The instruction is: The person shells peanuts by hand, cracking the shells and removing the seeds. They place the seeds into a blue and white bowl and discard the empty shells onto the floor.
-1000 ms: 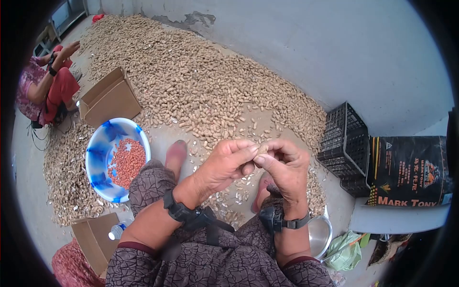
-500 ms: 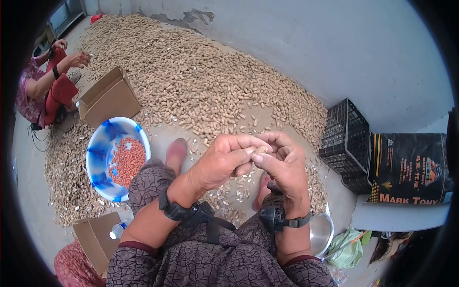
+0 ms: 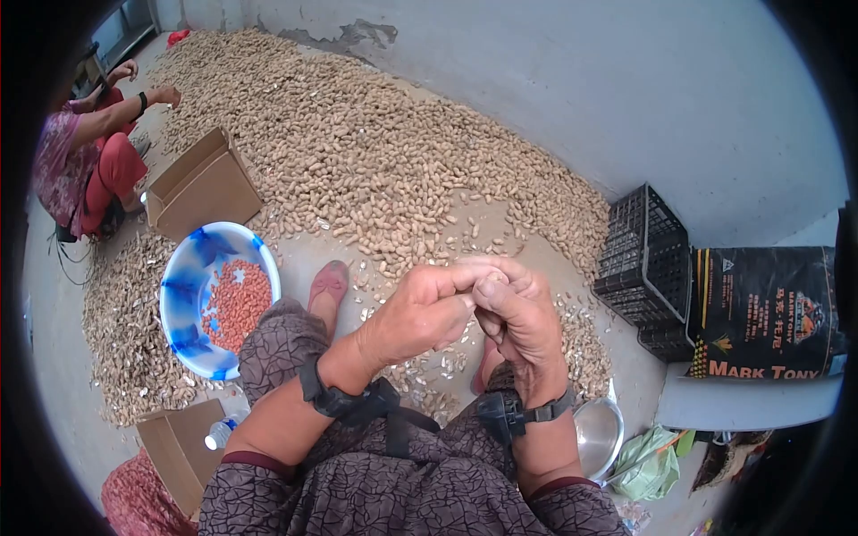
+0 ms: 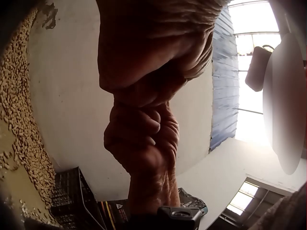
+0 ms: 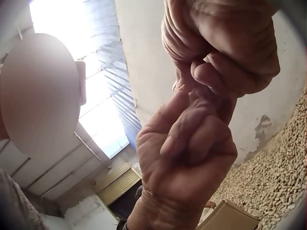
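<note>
The fingertips of my left hand [image 3: 416, 313] and right hand [image 3: 525, 314] meet in front of my lap, over the floor. Between them a peanut in its shell is pinched, now almost wholly hidden by the fingers. My right thumb lies across the top of the grip, its nail facing up. The left fingers are curled in close against it. In the left wrist view the left hand [image 4: 153, 52] covers the contact from above; the right wrist view has curled fingers of both hands pressed together. Red shelled kernels [image 3: 239, 304] lie in a blue-and-white basin [image 3: 179, 308] to my left.
A wide heap of unshelled peanuts [image 3: 357, 152] spreads along the wall. Cardboard boxes [image 3: 201, 183], a plastic bottle [image 3: 217, 435] and another person [image 3: 112, 156] are on the left. Black crates [image 3: 642, 259], a printed black sack [image 3: 764, 313] and a metal bowl [image 3: 597, 438] stand right.
My hands have drawn tighter together, and the peanut seen between the fingertips before is now mostly covered. The person at left has moved their hands out toward the heap.
</note>
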`<act>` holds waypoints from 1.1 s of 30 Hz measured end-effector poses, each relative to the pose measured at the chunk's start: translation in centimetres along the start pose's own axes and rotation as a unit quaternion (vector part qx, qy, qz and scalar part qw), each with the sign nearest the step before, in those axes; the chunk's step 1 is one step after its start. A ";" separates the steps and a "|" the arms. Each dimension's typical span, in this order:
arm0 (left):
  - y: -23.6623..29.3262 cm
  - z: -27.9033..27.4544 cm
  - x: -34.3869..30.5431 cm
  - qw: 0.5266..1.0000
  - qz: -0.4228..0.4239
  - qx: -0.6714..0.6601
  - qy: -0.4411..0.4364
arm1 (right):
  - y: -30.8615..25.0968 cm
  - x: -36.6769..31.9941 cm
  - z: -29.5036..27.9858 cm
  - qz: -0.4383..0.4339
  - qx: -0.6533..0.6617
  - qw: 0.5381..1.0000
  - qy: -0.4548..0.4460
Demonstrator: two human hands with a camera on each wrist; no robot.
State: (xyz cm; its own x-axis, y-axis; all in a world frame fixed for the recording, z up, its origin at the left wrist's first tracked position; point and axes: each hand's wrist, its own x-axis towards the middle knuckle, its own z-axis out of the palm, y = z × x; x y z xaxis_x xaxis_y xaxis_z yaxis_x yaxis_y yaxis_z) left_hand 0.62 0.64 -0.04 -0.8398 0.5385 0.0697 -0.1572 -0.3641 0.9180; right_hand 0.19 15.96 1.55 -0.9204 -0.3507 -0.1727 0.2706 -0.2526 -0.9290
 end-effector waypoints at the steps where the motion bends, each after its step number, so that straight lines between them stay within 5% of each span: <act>1: -0.2 0.1 0.1 1.000 0.001 0.000 0.000 | 0.0 0.0 0.1 -0.007 0.004 1.000 -0.004; 3: -0.9 0.4 0.2 0.996 0.089 0.012 -0.007 | 0.0 -0.1 0.2 -0.014 0.008 1.000 -0.008; 9: -1.1 0.6 0.6 0.994 0.110 -0.002 0.004 | 0.5 0.0 0.0 -0.042 -0.011 0.999 0.003; 16: -0.3 0.1 0.5 0.993 0.034 -0.107 0.025 | 0.7 0.4 0.2 -0.037 0.013 0.999 -0.017; 19: -1.3 0.7 0.9 0.990 0.045 -0.075 0.111 | 0.6 0.6 0.7 -0.057 -0.020 0.998 0.037; 20: -2.1 0.7 1.3 0.983 0.109 0.007 0.146 | 0.5 0.7 0.9 -0.068 -0.048 0.993 0.082; 21: -2.3 0.7 1.5 0.965 0.171 0.089 0.180 | 0.4 0.7 0.9 -0.067 -0.049 0.993 0.080; 24: -1.9 1.3 1.1 0.944 0.173 0.181 0.216 | 0.2 0.7 0.7 -0.048 -0.028 0.997 0.057; 33: -3.3 1.5 1.7 0.926 0.176 0.166 0.292 | 1.3 1.3 1.3 -0.075 0.011 0.993 0.088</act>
State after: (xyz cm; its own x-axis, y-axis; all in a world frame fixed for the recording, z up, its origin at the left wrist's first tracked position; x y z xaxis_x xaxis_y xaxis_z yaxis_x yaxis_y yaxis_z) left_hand 0.46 3.94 -2.37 -0.9618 -0.1057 0.2527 0.2656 -0.1339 0.9547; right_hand -0.25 13.99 0.51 -0.9854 -0.1447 -0.0894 0.1309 -0.3097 -0.9418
